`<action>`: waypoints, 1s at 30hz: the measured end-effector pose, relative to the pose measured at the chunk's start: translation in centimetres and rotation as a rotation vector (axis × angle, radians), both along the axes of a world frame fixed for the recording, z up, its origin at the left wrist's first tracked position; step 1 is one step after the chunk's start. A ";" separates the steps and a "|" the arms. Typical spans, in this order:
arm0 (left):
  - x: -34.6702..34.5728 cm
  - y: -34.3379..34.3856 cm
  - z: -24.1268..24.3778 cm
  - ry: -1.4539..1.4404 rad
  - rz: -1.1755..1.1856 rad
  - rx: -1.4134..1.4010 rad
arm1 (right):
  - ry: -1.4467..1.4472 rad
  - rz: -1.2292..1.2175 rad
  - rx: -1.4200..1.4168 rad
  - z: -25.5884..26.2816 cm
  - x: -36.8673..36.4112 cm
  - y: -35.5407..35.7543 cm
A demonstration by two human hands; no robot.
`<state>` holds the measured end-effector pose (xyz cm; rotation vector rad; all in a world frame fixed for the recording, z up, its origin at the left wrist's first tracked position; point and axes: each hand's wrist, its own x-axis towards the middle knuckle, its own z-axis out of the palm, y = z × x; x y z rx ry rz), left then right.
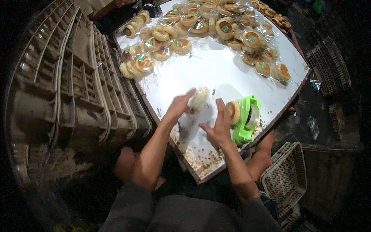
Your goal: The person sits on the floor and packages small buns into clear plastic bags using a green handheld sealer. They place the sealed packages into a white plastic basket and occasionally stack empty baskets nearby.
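My left hand (180, 105) holds a pale bread bun (200, 98) in clear plastic over the white tabletop (200, 69); both are blurred. To its right, my right hand (219, 129) has its thumb and fingers spread, with nothing seen between them. Just beyond its fingers is a round bun with a browned top (233, 112), up against a bright green tape dispenser (243, 124). Whether the fingers touch this bun, I cannot tell. A roll of clear tape (254, 114) sits in the dispenser.
Many clear-bagged buns (188, 21) with green stickers cover the far part of the table. Stacked plastic crates (95, 75) stand close on the left. A plastic basket (285, 174) is at lower right. Brown stains mark the near corner. Part of another person (100, 7) shows at top left.
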<state>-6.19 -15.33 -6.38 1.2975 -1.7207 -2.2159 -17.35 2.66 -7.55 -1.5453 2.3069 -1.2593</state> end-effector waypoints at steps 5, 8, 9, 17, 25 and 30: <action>2.8 6.4 -0.6 -0.107 0.181 -0.699 | -0.542 0.001 -0.199 0.3 4.0 1.0; 2.0 7.4 1.8 0.254 0.485 -0.582 | -0.749 0.136 -0.090 3.8 4.5 2.2; 1.8 8.6 2.6 0.271 0.471 -0.655 | -0.806 0.177 -0.050 4.6 4.1 2.6; 4.5 17.0 12.6 0.622 0.454 -1.040 | -0.362 -0.051 -0.647 12.9 3.9 7.7; 6.3 14.8 12.7 0.610 0.514 -0.597 | -1.011 0.151 -0.707 15.6 7.8 6.0; 6.6 12.9 14.2 0.554 0.410 -0.459 | -0.983 0.181 -0.702 16.2 8.3 4.9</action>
